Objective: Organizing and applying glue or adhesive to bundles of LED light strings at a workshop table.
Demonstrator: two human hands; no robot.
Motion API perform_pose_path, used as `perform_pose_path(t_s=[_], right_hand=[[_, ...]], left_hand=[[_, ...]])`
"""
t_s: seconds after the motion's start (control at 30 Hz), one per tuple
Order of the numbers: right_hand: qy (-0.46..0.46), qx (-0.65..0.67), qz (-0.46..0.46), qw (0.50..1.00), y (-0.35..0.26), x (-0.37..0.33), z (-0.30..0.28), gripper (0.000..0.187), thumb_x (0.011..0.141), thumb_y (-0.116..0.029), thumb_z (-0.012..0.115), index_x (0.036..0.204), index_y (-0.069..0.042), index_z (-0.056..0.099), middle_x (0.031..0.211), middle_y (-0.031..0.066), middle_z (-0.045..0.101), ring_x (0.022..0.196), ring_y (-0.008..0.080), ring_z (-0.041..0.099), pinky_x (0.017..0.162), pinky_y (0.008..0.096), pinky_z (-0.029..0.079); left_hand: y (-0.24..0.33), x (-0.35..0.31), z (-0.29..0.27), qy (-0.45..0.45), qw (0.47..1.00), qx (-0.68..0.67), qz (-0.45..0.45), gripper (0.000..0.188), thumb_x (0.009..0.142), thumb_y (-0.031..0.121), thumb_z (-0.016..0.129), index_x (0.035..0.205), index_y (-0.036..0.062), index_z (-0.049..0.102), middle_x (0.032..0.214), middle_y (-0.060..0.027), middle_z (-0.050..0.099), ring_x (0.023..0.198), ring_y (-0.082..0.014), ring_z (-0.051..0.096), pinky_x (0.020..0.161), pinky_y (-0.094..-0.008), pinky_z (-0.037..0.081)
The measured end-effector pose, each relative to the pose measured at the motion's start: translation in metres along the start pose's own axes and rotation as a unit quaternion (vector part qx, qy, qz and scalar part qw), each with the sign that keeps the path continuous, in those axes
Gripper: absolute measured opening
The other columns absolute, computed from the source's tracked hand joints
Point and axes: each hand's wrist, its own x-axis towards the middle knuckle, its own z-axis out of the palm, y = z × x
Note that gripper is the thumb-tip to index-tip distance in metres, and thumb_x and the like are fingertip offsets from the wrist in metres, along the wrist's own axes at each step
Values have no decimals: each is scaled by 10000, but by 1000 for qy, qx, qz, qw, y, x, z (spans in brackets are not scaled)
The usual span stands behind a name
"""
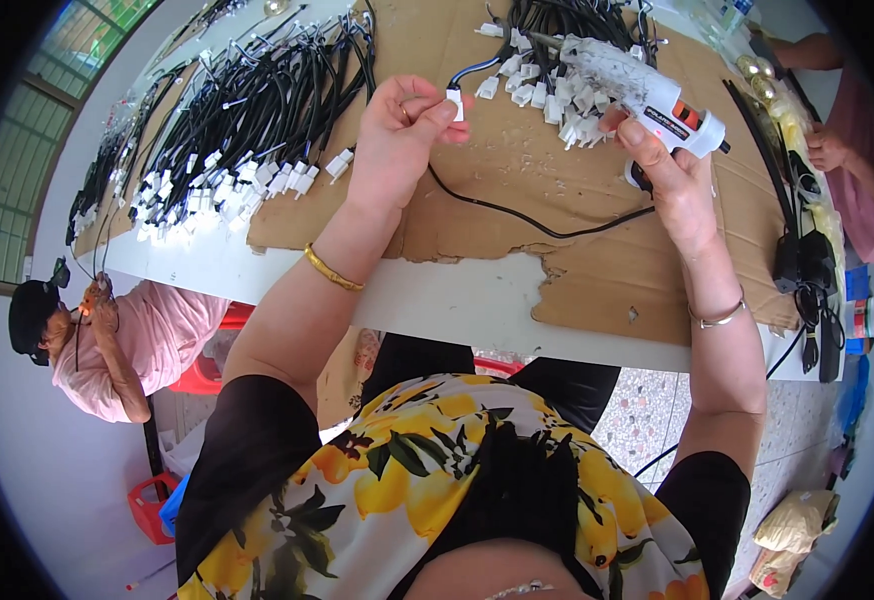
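Observation:
My left hand (397, 135) pinches a small white plug connector (456, 104) between thumb and fingers. A short dark cable (474, 68) runs from that connector toward the far bundle. In my right hand (672, 185) is a hot glue gun (625, 82), its clear-wrapped front end pointing to the far left. The gun's nozzle sits above the white connectors (547, 92) of the far bundle, apart from the connector in my left hand. Beneath both hands, a thin black cord (547, 233) curves across the brown cardboard (477, 225).
Many black cables (297, 85) with white connectors (222, 195) lie on the table's left. Black adapters and cords (802, 265) line the right edge. A person in pink (147, 335) works at the left; another person's hand (829, 148) shows at the right.

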Motion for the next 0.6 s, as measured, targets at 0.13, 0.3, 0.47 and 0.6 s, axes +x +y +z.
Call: perform_pose_path(t_s=[0.13,0.3,0.47,0.6], right_hand=[[17,1,-25,1000,1,2,0,270,802,-265,592,922,-23,591,833,34,614,726,90,508,682,226,412],[44,10,-25,999,6,4,-3,258,803,-276,582,892,-34,595,812,12,606,683,78,486,623,215,396],[52,17,-25,998,3,4,0,259,796,-293,589,859,-43,603,755,-2,586,650,61,472,581,206,374],[81,37,-64,994,4,6,1,268,808,-297,563,804,-32,602,637,-25,504,604,52,444,531,199,317]], left_hand=[[-2,-2,-2,-12,995,-90,-37,180,831,-15,492,975,20,390,948,-199,596,751,-202,592,673,-282,509],[8,-4,3,-39,989,-129,-53,163,846,-5,480,981,37,399,984,-212,584,749,-213,595,680,-293,513],[19,-4,2,-62,986,-140,-63,163,852,2,473,995,44,409,997,-212,581,756,-217,595,688,-301,513],[29,10,-1,-37,993,-108,-42,160,846,3,479,991,41,423,988,-199,588,737,-203,591,674,-286,508]])
